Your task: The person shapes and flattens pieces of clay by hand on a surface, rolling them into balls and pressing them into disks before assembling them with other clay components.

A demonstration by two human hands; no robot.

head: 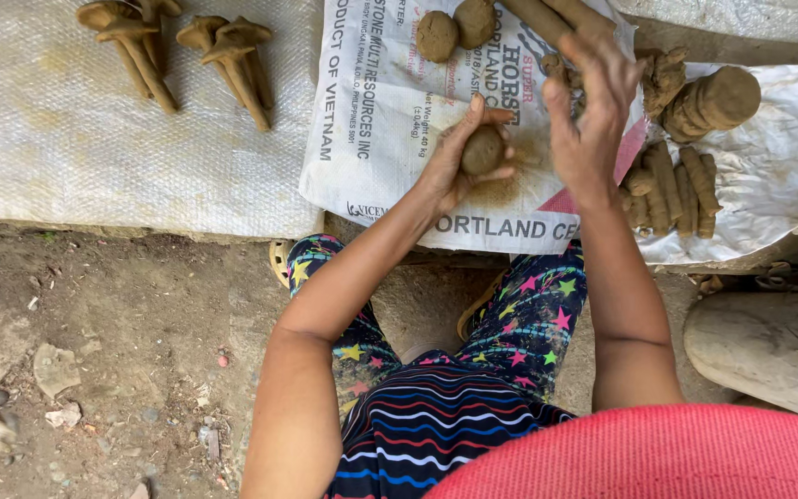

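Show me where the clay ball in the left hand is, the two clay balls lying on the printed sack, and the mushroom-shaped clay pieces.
clay ball [483,150], head view, middle of its rounded face
two clay balls [437,36], head view, centre of the left ball
mushroom-shaped clay pieces [144,65], head view, stem of a left piece

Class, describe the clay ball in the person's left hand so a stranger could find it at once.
Start at the printed white sack in the middle. Near its lower edge, the left hand cups a clay ball. Unlike the two clay balls lying loose at the sack's top, it is held.
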